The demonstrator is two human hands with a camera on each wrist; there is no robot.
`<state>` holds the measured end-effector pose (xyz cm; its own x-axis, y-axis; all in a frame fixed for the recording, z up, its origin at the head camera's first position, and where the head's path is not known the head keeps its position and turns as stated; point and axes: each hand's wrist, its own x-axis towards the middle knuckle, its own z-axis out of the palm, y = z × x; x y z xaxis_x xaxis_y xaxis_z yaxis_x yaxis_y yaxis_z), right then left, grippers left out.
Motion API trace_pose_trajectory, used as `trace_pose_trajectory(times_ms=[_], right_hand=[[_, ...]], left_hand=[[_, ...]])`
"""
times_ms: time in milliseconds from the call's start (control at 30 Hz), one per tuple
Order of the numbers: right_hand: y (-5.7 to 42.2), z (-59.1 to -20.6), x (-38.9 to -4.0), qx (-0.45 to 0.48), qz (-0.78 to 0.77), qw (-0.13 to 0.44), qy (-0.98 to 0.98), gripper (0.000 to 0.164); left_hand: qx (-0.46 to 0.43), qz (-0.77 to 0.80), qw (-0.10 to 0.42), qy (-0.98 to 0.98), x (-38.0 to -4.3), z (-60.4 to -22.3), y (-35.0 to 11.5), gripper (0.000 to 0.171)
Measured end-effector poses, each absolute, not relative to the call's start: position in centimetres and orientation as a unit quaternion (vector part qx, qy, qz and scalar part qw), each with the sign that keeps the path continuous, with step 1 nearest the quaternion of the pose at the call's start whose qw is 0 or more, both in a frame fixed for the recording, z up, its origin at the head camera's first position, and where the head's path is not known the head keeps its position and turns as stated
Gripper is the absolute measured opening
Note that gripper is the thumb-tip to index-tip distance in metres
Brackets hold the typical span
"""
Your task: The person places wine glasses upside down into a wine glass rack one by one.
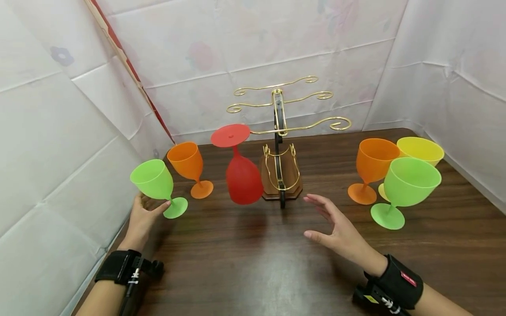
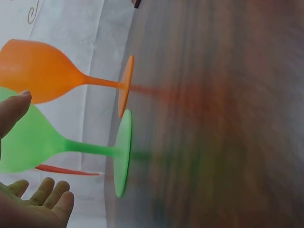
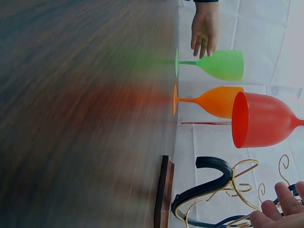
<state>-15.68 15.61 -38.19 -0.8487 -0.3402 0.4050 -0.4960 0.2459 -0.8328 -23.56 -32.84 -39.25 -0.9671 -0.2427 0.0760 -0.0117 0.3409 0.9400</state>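
My left hand (image 1: 143, 221) is beside a light-green plastic goblet (image 1: 153, 181) standing upright at the left. Its thumb and fingers are spread on either side of the bowl, as the left wrist view shows; I cannot tell whether they touch it. Just behind stands an orange goblet (image 1: 186, 160). A red goblet (image 1: 244, 181) hangs upside down by its foot from the lowest left arm of a gold wire rack (image 1: 279, 131). To the right of the rack base, my right hand (image 1: 339, 230) hovers above the table with fingers apart, holding nothing.
At the right, another orange goblet (image 1: 375, 160), a yellow goblet (image 1: 422, 149) and a second green goblet (image 1: 411, 184) stand close together. The rack has a wooden base (image 1: 294, 177). White sheeting (image 1: 59, 153) borders the dark wooden table (image 1: 253, 272).
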Motion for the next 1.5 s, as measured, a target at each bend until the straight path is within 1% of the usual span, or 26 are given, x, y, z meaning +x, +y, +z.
trace_pose_trajectory(times_ms=[167,267,500,767,967,1100,1233,1367,1500], right_hand=[[15.8,-38.2,-15.5,0.263,0.556,0.074,-0.785,0.071],[16.0,-38.2,-15.5,0.263,0.556,0.080,-0.784,0.071],[16.4,-38.2,-15.5,0.259,0.552,0.085,-0.788,0.071],[16.3,-38.4,-15.5,0.262,0.550,0.085,-0.789,0.071],[16.1,-38.5,-15.5,0.263,0.552,0.083,-0.787,0.070],[16.0,-38.5,-15.5,0.262,0.552,0.081,-0.788,0.070],[16.0,-38.5,-15.5,0.265,0.553,0.078,-0.786,0.070],[16.1,-38.6,-15.5,0.265,0.553,0.078,-0.786,0.070],[16.0,-38.6,-15.5,0.267,0.553,0.080,-0.786,0.071]], left_hand=[[0.042,-0.603,0.134,-0.785,-24.4,-39.4,-32.3,0.065],[0.041,-0.621,0.153,-0.768,-24.9,-39.5,-31.9,0.058],[0.094,-0.636,0.164,-0.748,-25.8,-39.6,-31.2,0.062],[0.091,-0.658,0.178,-0.726,-25.2,-38.6,-31.1,0.065],[0.056,-0.671,0.192,-0.714,-24.5,-37.3,-30.9,0.064],[0.044,-0.661,0.185,-0.726,-23.7,-36.9,-30.5,0.061],[0.026,-0.651,0.170,-0.739,-22.5,-36.8,-29.9,0.055],[-0.019,-0.648,0.142,-0.748,-21.3,-36.7,-28.6,0.054],[-0.045,-0.636,0.097,-0.765,-20.2,-36.4,-26.9,0.059]])
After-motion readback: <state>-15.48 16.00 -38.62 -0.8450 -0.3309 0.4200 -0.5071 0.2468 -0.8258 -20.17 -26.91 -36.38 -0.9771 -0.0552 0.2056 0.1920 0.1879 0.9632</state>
